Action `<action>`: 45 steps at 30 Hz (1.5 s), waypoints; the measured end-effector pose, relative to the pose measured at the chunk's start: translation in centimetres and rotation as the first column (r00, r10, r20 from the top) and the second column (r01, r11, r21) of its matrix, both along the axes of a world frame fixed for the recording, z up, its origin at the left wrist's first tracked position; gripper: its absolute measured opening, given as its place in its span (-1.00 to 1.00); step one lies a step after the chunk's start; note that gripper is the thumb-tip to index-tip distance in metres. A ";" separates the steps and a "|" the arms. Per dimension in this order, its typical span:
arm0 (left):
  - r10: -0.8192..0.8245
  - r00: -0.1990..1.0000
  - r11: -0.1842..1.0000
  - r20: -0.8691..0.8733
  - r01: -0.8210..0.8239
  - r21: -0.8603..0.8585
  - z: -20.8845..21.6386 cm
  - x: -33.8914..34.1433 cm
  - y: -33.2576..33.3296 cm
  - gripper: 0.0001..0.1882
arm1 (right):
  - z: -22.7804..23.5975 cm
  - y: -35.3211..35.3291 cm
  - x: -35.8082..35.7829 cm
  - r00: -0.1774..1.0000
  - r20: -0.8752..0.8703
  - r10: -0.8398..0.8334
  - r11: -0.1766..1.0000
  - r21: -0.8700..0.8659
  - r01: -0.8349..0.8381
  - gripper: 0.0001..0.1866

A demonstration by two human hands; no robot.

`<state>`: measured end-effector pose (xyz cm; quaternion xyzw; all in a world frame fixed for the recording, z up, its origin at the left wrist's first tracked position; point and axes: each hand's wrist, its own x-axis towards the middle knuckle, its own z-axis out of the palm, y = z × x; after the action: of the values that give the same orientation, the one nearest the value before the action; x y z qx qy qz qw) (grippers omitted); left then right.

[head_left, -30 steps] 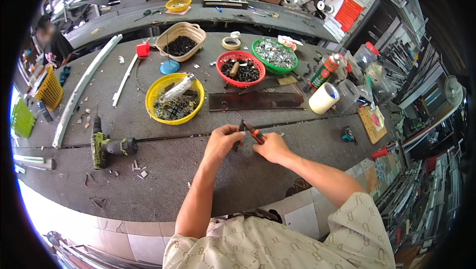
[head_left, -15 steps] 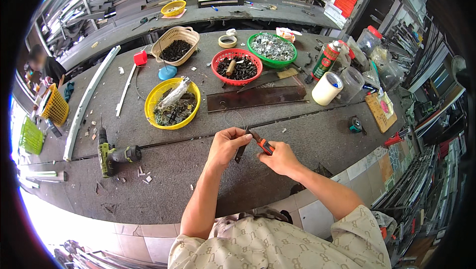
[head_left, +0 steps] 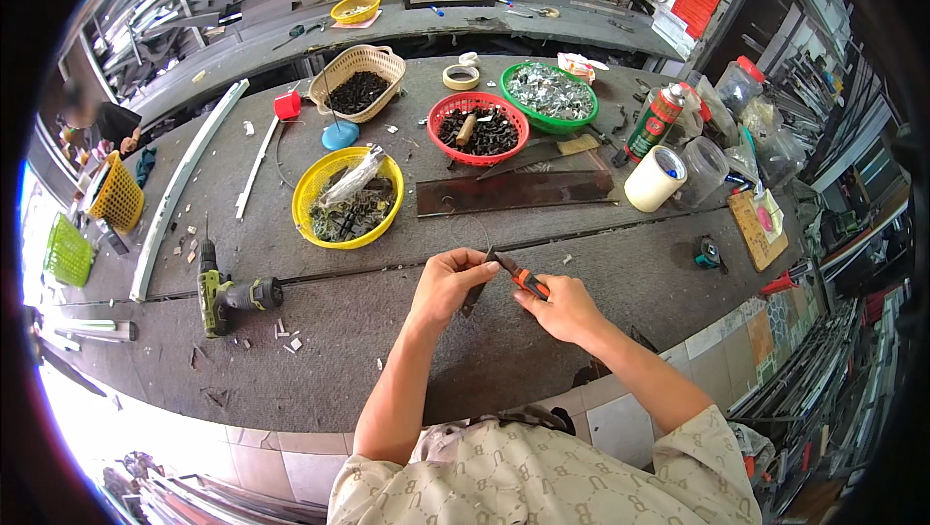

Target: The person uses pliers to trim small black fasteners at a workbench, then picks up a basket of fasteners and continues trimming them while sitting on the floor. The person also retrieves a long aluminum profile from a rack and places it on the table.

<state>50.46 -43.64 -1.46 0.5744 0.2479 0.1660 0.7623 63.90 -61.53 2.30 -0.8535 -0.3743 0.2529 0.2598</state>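
My left hand (head_left: 448,288) pinches a short dark strip (head_left: 472,301) between thumb and fingers, its lower end hanging below the fingertips. My right hand (head_left: 564,309) is wrapped round pliers (head_left: 529,281) with orange and black handles. The plier jaws meet the left fingertips at the top of the strip; whether they bite on it is too small to tell. A thin wire loop shows just above the left hand. Beyond it lies a long dark brown flat piece (head_left: 513,193).
A yellow basket (head_left: 301,215) of scraps, a red basket (head_left: 518,149) of black parts and a green basket (head_left: 587,122) of metal pieces stand ahead. A cordless drill (head_left: 218,293) lies left, a spray can (head_left: 655,124) and a tape roll (head_left: 651,186) right. Another person (head_left: 114,123) is far left.
The whole scene has shifted slightly to the right in the picture. Both hands stay together, with the pliers still against the strip.
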 end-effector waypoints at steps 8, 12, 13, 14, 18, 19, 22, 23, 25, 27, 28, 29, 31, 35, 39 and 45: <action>-0.032 0.997 0.999 0.071 0.034 -0.035 0.4 -0.1 -0.1 -0.80 | -0.1 -0.1 1.1 0.998 -0.032 0.054 0.998 0.019 -0.053 -0.53; -0.027 0.998 0.999 0.050 0.029 -0.032 0.3 0.0 0.0 -0.81 | 0.5 0.1 0.9 0.997 -0.065 0.038 0.999 -0.030 -0.040 -0.54; -0.030 0.998 0.999 0.064 0.033 -0.042 0.2 0.0 0.1 -0.81 | 0.7 0.1 0.8 0.998 -0.056 0.043 0.999 -0.027 -0.045 -0.54; -0.034 0.997 0.998 0.065 0.037 -0.048 0.1 0.0 0.2 -0.82 | 0.9 0.2 0.8 0.998 -0.049 0.046 0.998 -0.033 -0.048 -0.55; -0.045 0.994 0.994 0.096 0.054 -0.094 -0.5 0.1 0.4 -0.83 | 1.4 0.3 0.8 0.991 -0.125 0.052 0.998 -0.033 -0.056 -0.59; -0.053 0.993 0.993 0.105 0.064 -0.104 -0.6 0.2 0.5 -0.83 | 1.3 0.3 0.8 0.987 -0.148 0.055 0.998 -0.018 -0.059 -0.59; -0.070 0.992 0.988 0.105 0.083 -0.128 -1.1 0.2 0.8 -0.83 | 0.9 0.4 1.0 0.969 -0.242 0.058 0.998 -0.008 -0.062 -0.59; -0.073 0.992 0.987 0.107 0.087 -0.134 -1.2 0.2 0.9 -0.83 | 0.7 0.5 1.1 0.957 -0.283 0.063 0.998 0.001 -0.065 -0.60; -0.080 0.991 0.984 0.104 0.095 -0.148 -1.3 0.2 1.1 -0.83 | 0.4 0.5 1.3 0.931 -0.361 0.053 0.998 0.004 -0.056 -0.61; -0.089 0.992 0.981 0.089 0.103 -0.166 -1.4 0.2 1.2 -0.83 | 0.1 0.4 1.4 0.892 -0.451 0.015 0.999 -0.024 -0.029 -0.62; -0.085 0.992 0.980 0.090 0.100 -0.169 -1.4 0.2 1.2 -0.82 | 0.0 0.5 1.4 0.881 -0.472 0.018 1.000 -0.008 -0.025 -0.62; -0.082 0.992 0.980 0.090 0.097 -0.173 -1.3 0.3 1.2 -0.82 | 0.0 0.5 1.4 0.861 -0.508 0.012 1.000 -0.008 -0.019 -0.63; -0.075 0.994 0.986 0.079 0.086 -0.146 -1.1 0.3 1.0 -0.80 | 0.0 0.6 1.4 0.901 -0.433 0.024 1.000 -0.008 -0.030 -0.63; -0.055 0.998 0.998 0.019 0.055 -0.036 -0.3 0.3 0.6 -0.73 | 0.6 0.9 1.3 0.994 -0.103 0.038 0.999 -0.027 -0.041 -0.59; -0.028 0.998 0.999 -0.060 0.031 0.044 0.4 0.1 0.3 -0.66 | 1.5 1.2 1.1 1.000 0.006 0.030 0.997 -0.069 -0.029 -0.59; -0.025 0.992 0.997 -0.120 0.034 0.072 0.3 -0.1 0.4 -0.65 | 1.2 1.4 1.4 0.997 0.072 0.034 0.997 -0.078 -0.028 -0.59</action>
<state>50.33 -43.27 -1.17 0.6149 0.2781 0.1292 0.7266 65.27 -60.10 3.53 -0.8656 -0.3867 0.2398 0.2091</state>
